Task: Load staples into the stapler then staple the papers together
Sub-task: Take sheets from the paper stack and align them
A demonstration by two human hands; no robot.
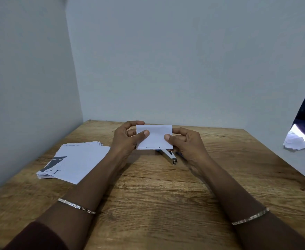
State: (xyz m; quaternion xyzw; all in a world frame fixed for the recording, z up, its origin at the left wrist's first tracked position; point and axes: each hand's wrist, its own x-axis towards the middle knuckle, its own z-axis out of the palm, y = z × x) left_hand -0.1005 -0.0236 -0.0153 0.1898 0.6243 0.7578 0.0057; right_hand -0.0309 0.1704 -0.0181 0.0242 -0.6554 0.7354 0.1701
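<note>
I hold a small white set of papers [156, 137] upright above the wooden table [157, 195], between both hands. My left hand [128, 138] pinches its left edge, thumb on the front. My right hand [186, 143] pinches the right edge the same way. Small staple marks show along the bottom edge of the papers. The stapler [169, 156], silver with a blue part, lies on the table just below and behind the papers, partly hidden by my right hand.
A fanned stack of white paper sheets [76, 161], one with a dark printed patch, lies on the table at the left. Walls close off the back and left. Dark cloth and crumpled white paper [299, 139] sit at the right edge.
</note>
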